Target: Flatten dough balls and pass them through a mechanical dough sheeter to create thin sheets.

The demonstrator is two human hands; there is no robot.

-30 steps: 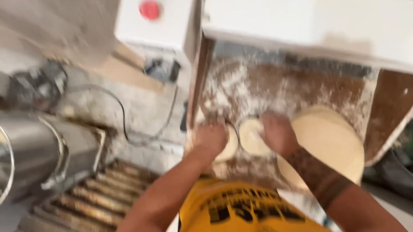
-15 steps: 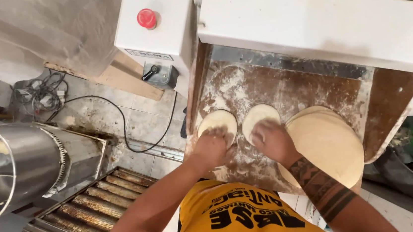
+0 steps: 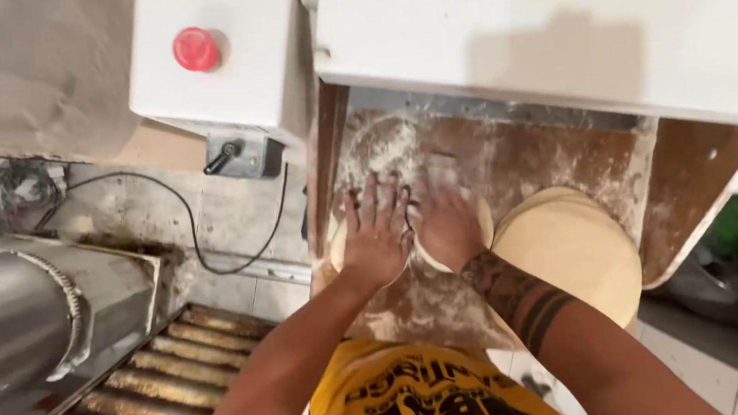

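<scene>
Risk: the dough rounds (image 3: 476, 216) could tear or stick if pressed unevenly on the thinly floured worktop (image 3: 560, 155).
Left hand (image 3: 377, 233): flat, fingers spread, covering one round.
Right hand (image 3: 449, 225): palm down, motion-blurred; finger spread unclear.
Nearby: stacked flattened dough (image 3: 573, 247), just right.

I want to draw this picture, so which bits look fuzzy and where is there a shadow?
In the head view, the right hand is smeared with motion blur, its fingers hard to tell apart; the left hand is sharper, fingers spread on a dough round. A soft grey shadow lies across the white machine housing. The red button looks crisp, with no strong glare.
</scene>
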